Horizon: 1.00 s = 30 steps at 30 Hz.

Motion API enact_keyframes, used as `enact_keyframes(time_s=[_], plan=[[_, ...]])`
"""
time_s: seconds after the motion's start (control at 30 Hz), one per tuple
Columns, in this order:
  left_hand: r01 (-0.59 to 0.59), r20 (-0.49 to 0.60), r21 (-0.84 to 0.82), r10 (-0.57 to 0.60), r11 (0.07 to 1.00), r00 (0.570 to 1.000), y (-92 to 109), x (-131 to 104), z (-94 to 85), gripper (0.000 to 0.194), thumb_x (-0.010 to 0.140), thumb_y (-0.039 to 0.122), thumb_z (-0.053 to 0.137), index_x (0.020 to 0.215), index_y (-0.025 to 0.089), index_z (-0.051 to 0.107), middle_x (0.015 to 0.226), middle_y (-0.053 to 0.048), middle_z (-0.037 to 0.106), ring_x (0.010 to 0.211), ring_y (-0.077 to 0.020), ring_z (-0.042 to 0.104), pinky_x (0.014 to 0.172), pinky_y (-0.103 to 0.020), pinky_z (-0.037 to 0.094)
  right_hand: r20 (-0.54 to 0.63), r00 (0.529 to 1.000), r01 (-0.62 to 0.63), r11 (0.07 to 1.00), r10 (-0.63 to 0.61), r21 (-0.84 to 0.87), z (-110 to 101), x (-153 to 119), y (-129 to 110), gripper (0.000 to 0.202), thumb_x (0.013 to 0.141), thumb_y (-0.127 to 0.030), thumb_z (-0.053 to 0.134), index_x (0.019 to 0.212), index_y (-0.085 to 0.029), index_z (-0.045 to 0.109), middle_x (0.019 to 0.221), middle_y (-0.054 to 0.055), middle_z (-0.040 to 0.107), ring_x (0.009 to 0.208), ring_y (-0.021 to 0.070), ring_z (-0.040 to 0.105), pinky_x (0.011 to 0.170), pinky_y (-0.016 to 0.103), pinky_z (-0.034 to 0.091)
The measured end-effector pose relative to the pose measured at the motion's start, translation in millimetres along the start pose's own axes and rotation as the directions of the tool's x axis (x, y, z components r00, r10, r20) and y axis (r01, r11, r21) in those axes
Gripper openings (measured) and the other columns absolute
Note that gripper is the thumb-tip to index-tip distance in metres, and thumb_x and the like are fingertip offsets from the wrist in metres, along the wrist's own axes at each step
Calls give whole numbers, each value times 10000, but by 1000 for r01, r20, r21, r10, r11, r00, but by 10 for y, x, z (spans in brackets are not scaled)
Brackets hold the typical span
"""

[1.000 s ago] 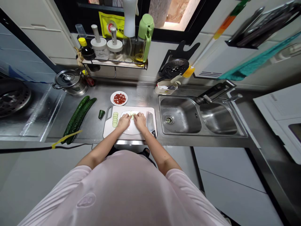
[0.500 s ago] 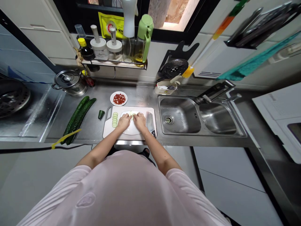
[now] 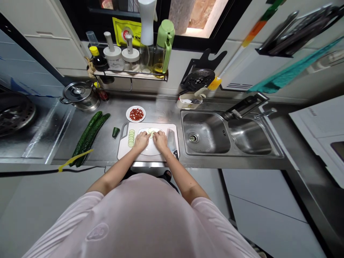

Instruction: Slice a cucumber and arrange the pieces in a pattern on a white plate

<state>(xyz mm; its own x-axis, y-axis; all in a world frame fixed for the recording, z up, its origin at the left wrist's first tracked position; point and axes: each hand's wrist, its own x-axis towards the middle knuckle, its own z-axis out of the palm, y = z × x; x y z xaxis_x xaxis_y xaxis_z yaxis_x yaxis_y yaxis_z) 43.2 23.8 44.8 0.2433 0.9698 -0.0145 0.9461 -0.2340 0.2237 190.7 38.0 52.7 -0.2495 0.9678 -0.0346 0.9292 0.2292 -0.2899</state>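
Note:
A white plate (image 3: 151,149) rests on the white cutting board (image 3: 124,153), with pale green cucumber slices (image 3: 151,131) near its far edge. My left hand (image 3: 141,141) is over the plate's left side, fingers closed and tips at the slices. From the right, my right hand (image 3: 160,140) meets it, its thumb and fingers pinched on a cucumber slice. The fingers partly cover the slices. A row of overlapping cucumber slices (image 3: 131,138) lies on the board left of the plate. Right of my right hand lies a cleaver (image 3: 171,139) with a dark handle.
A dish of chopped red pieces (image 3: 136,114) stands behind the board. Left are a cucumber end (image 3: 115,132), two whole cucumbers (image 3: 90,138) and a lidded pot (image 3: 80,96). The double sink (image 3: 205,132) is on the right. A shelf of bottles (image 3: 131,74) hangs behind.
The view has tilted slightly, so the scene sits a little lower. Both hands stay at the slices on the plate, with only slight finger movement.

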Motion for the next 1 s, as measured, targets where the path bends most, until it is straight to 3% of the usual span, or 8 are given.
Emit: enact_keyframes(time_s=[0.7,1.0], plan=[[6,23,9,-6,1000,1000,27,38,-60,371,869,217,415,1208,302,538,1043,-78,507,971,-213,445,775,-314,398,35,999,-6,1000,6,-7,27,32,0,296,918,-302,408,1134,-223,594,1079,96,516,1005,228,403,833,311,343],[81,19,-79,-80,994,997,51,37,-98,356,857,221,445,1183,294,570,1032,-75,535,987,-219,466,792,-318,394,-86,996,30,995,-22,97,62,-91,10,300,910,-307,421,1124,-217,611,1006,89,535,948,226,429,824,314,356]])
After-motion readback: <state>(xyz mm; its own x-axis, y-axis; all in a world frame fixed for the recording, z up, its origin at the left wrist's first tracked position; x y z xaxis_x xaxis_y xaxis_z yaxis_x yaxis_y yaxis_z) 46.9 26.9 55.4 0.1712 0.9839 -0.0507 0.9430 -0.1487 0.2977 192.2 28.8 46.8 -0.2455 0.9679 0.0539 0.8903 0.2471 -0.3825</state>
